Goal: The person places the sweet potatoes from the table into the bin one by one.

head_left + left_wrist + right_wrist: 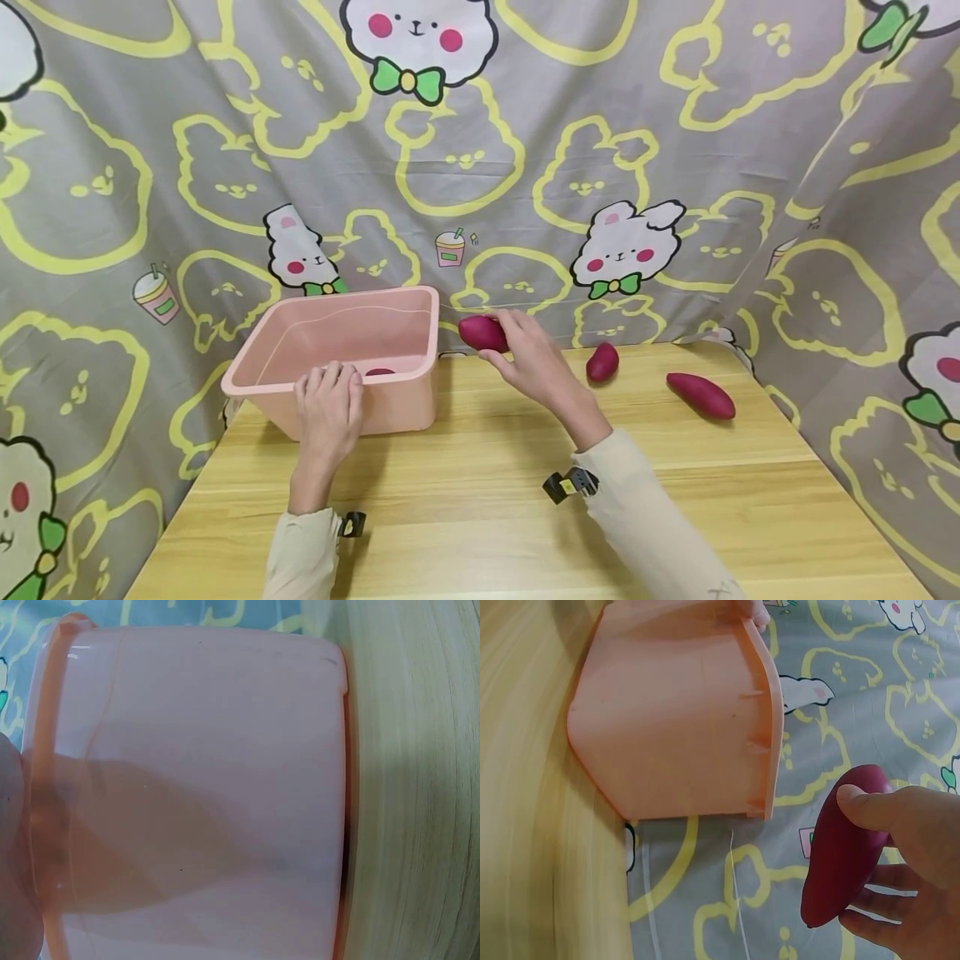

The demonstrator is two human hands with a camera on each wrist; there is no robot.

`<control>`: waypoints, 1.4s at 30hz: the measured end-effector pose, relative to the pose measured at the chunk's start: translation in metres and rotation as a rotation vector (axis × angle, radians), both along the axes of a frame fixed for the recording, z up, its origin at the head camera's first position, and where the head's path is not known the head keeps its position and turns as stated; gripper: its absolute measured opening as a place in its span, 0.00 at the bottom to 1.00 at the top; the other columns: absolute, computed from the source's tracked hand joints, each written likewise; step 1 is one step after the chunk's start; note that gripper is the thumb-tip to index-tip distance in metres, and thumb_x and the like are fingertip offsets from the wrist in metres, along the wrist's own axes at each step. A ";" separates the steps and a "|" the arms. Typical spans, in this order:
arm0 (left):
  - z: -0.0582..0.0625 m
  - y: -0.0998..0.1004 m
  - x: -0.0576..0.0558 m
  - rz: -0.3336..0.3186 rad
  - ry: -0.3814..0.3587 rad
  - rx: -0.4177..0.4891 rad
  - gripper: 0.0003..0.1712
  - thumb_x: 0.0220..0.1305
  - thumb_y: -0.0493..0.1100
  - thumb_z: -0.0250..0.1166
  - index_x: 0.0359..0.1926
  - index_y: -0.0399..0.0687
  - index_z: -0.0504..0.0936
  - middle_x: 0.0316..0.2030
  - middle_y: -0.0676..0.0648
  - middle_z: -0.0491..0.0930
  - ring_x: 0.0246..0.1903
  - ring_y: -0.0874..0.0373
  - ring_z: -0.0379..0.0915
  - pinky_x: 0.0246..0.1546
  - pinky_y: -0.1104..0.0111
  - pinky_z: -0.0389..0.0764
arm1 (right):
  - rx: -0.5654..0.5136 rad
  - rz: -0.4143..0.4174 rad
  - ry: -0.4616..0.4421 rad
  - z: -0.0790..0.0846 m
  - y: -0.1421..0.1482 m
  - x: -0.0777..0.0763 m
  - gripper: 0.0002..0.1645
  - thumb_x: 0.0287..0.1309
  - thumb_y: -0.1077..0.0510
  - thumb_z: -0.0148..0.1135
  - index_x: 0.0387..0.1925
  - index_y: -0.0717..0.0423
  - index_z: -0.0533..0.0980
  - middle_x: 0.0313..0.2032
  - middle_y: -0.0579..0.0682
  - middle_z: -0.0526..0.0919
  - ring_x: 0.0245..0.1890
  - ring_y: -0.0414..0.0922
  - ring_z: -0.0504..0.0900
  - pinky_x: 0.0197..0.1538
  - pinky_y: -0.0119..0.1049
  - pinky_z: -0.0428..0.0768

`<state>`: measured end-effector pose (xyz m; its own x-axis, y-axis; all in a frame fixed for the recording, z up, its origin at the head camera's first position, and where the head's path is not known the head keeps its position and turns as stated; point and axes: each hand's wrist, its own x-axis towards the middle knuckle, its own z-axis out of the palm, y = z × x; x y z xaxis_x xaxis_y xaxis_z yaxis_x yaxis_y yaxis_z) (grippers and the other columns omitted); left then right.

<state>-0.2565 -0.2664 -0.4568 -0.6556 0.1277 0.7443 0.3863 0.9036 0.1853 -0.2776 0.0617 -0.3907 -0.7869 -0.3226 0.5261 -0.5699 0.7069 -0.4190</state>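
Note:
My right hand [536,367] holds a purple sweet potato [482,333] above the table, just right of the pink plastic bin [390,408]. In the right wrist view, the thumb lies across the upper part of this sweet potato [844,847] and the fingers are behind it. My left hand [330,408] grips the bin's near rim, its fingers bent over the edge. Inside the bin, the top of another purple sweet potato [380,372] shows above the near rim; the rest is hidden. The left wrist view is mostly filled by the bin's outer wall [225,750].
Two more sweet potatoes lie on the wooden table [480,517]: a short one [602,363] right of my right hand and a long one [701,395] farther right. A patterned grey curtain [510,183] hangs behind the table and along both sides.

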 end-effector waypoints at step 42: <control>0.000 0.000 0.000 -0.012 0.024 0.006 0.18 0.79 0.46 0.43 0.35 0.43 0.75 0.34 0.40 0.73 0.41 0.37 0.67 0.54 0.41 0.60 | -0.027 0.141 0.154 0.024 -0.058 -0.006 0.32 0.61 0.57 0.73 0.65 0.54 0.73 0.56 0.53 0.76 0.56 0.47 0.76 0.56 0.40 0.80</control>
